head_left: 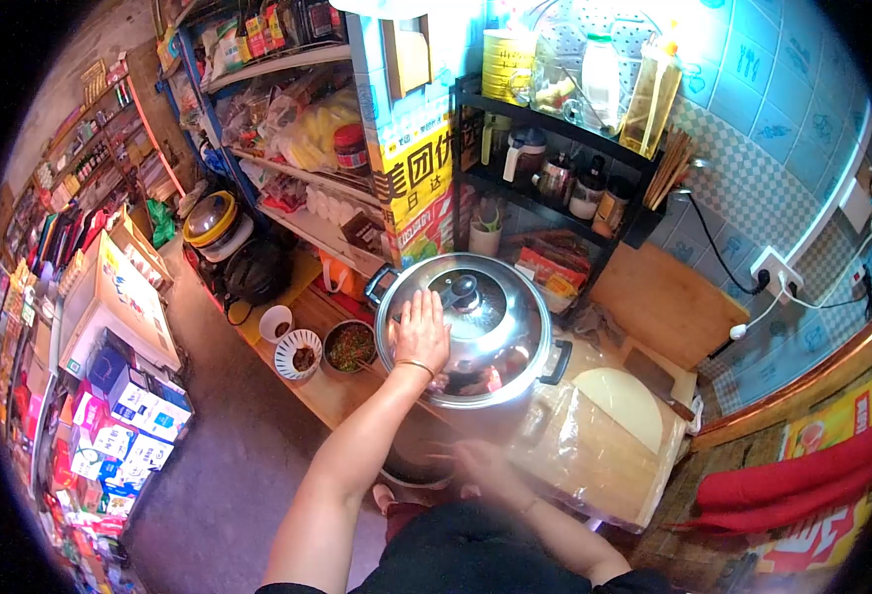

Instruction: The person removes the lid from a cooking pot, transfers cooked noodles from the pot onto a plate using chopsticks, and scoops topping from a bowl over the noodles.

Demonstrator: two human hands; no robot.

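A large shiny steel pot with a domed lid (511, 327) stands on the counter; the lid has a glass centre and a black knob (464, 289). My left hand (422, 332) lies flat on the lid, left of the knob, fingers stretched out and holding nothing. Below the pot, near the counter's front edge, my right hand (482, 465) is smeared by motion, so its fingers cannot be read. Beneath it a round vessel (418, 479) shows in part. A bowl of chopped green and red food (351, 346) sits left of the pot.
Two white bowls, one with ribbed sides (284, 362), stand on the counter's left end. A pale round sheet (618, 408) lies under plastic on a board at right. Behind stands a black rack (555, 119) with bottles and jars. A red cloth (802, 475) hangs at right.
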